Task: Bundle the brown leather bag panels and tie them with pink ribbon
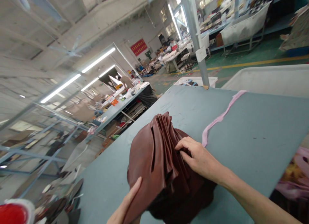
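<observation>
A thick stack of brown leather pieces (145,147) stands bunched on the blue-grey tabletop, its upper edges fanned into several folds. My left hand (129,198) grips the near left side of the stack, thumb lying on the outer face and the other fingers hidden behind the leather. On the right, my right hand (196,156) is bent at the fingers, with thumb and forefinger closed at the edges of the inner layers. Its fingertips are partly hidden among the leather. More dark brown leather hangs in shadow beneath both hands.
The blue-grey table (260,121) spreads around the stack, with a pink fabric strip (220,117) across it. A metal post (196,40) rises at its far edge, beside a white bin (272,77). Scraps and a red-topped bucket (15,212) are at lower left.
</observation>
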Demonstrator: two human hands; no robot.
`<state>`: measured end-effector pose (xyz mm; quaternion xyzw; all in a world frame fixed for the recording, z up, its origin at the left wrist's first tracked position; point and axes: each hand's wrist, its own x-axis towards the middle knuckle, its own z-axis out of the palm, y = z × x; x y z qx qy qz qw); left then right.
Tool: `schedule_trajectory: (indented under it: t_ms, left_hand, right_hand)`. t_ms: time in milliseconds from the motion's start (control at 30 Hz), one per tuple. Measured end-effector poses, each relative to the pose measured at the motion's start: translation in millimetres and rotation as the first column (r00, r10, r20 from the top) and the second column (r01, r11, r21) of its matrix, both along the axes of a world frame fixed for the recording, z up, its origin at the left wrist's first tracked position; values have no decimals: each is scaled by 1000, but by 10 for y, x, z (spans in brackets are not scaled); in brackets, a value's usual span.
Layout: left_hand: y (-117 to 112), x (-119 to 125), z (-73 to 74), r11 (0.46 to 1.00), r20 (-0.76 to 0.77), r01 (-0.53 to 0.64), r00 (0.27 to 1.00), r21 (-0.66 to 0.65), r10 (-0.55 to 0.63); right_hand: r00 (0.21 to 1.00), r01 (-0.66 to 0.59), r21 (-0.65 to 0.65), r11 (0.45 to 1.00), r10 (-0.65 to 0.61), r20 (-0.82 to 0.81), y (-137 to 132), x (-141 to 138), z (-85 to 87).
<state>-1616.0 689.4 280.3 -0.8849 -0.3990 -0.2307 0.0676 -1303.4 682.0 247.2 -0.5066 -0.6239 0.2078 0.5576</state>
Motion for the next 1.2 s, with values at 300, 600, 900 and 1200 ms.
schedule_trajectory:
  t_ms: [300,600,900,1200]
  left_hand:
    - [-20,31,-52,999,78,-35,996,15,34]
    - [-150,259,-64,985,19,149,988,86,-151]
    - [-168,421,-60,980,6,142,990,137,-144]
    - [-152,443,49,957,41,128,989,261,-143]
  right_hand:
    - [994,38,-152,988,-22,106,-10,-82,164]
    - [998,44,-287,957,-30,56,-36,-170,299]
    - [952,-159,-308,938,62,-301,-25,-205,323]
    - [734,-396,-326,859,83,-674,57,-220,279]
